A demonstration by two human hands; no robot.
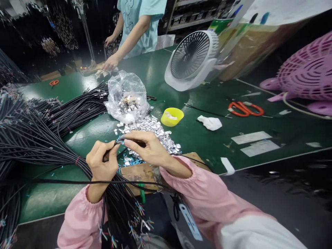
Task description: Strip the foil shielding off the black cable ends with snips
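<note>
A: How far along?

B: Partway, I'd judge. Big black bundle point(61, 148) runs from the left to under the left hand point(102, 160); its near ends already show bare coloured wires point(135, 223). Foil heap point(162, 134) and blue clippings point(132, 160) lie by the hands. How many ends are left: can't tell.

A: Hands?

B: Both on one cable point(117, 142), near middle, above the surface. Left hand clamped on it close to the end, right hand point(150, 148) pinched on the tip. Fingers hide most of it; my guess is that end isn't finished.

A: Room and surface?

B: Dark room, shelves point(193, 25) at the far side. Surface point(153, 79) is green, cluttered left and middle. Person point(141, 33) in pale blue at its far edge. Then, by size: white fan point(190, 55) far right of middle, clear bag point(127, 84) just beyond the foil, board point(140, 172) near, orange scissors point(243, 110) right, yellow cup point(169, 122) between bag and scissors.
</note>
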